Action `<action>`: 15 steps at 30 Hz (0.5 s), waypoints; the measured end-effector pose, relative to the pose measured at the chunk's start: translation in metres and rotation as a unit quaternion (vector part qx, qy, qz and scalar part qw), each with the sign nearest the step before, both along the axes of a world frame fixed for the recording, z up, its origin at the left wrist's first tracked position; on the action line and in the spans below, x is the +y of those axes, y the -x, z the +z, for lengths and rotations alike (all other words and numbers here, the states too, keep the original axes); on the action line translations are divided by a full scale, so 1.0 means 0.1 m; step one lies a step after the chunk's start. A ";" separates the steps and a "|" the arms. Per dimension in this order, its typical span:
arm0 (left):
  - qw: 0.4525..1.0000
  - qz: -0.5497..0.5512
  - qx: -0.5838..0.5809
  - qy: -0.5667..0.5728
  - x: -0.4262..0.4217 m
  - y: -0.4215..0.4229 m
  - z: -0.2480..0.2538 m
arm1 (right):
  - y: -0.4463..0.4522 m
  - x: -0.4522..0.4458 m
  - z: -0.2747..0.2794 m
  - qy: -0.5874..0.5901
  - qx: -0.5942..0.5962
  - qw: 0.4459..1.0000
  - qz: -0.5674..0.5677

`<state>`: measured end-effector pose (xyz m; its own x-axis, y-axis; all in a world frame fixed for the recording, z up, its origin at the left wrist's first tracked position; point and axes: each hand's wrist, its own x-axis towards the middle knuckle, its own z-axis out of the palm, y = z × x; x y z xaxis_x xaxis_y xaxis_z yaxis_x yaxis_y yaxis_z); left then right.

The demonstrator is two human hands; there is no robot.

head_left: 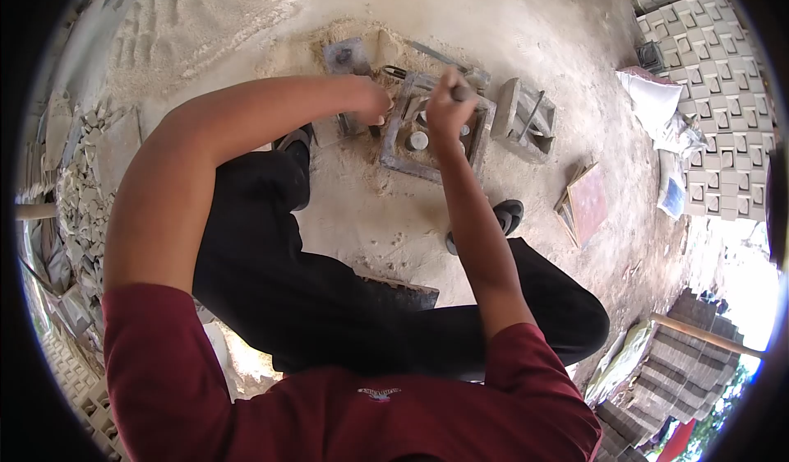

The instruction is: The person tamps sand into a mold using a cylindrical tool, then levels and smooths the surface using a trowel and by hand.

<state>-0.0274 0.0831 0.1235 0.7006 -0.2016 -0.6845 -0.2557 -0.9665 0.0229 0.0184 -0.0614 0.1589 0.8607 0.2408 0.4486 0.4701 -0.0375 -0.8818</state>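
A square frame mould [411, 164] rests on the sandy ground between my feet, with round pale pieces [417, 140] inside it. My right hand [449, 115] is closed in a fist over the mould's upper part. Out of that fist sticks the rounded dark end of a handle [462, 93]; the rest of the tool is hidden. At the mould's left edge is my left hand [375, 102], its fingers curled downward. What those fingers hold, if anything, is hidden by the hand.
Right of the mould stands a box-shaped frame [526, 145] with a dark bar [534, 115] across it. Flat boards [585, 203] lie farther right. A metal plate [347, 56] is beyond my left hand. Patterned blocks [715, 92] are stacked at the right; rubble [90, 166] lies left.
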 end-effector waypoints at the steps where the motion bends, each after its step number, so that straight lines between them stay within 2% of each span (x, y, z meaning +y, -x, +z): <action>1: 1.000 0.008 0.023 -0.007 -0.01 -0.02 0.00 | -0.03 -0.02 -0.02 -0.001 -0.002 1.000 -0.002; 3: 0.999 -0.023 0.015 -0.030 -0.08 0.00 -0.03 | -0.07 -0.05 -0.02 0.002 0.139 0.988 0.070; 5: 0.998 -0.043 0.008 -0.054 -0.04 -0.02 0.00 | 0.01 -0.13 -0.09 -0.017 0.122 0.992 0.034; 7: 0.999 0.018 0.004 0.041 -0.05 -0.02 -0.03 | 0.14 -0.21 -0.30 -0.011 0.019 1.000 -0.002; 8: 0.999 0.014 0.004 0.040 -0.07 -0.01 -0.05 | 0.11 -0.18 -0.41 0.079 -0.011 0.996 0.042; 9: 1.000 -0.030 -0.008 0.005 -0.08 0.02 -0.10 | 0.12 -0.22 -0.29 0.077 -0.009 0.996 0.036; 11: 0.997 -0.073 -0.018 -0.034 -0.07 0.04 -0.08 | 0.12 -0.23 0.11 -0.021 0.172 0.984 0.046; 12: 0.999 -0.041 -0.006 -0.019 -0.12 0.05 -0.01 | 0.10 -0.23 0.11 -0.039 0.139 0.989 -0.005; 13: 1.000 -0.008 0.003 -0.004 -0.15 0.04 0.05 | 0.10 -0.21 -0.06 -0.040 0.140 0.989 -0.008; 15: 0.999 -0.024 0.009 -0.021 -0.13 -0.02 -0.03 | 0.06 -0.23 -0.50 0.055 0.100 0.991 0.073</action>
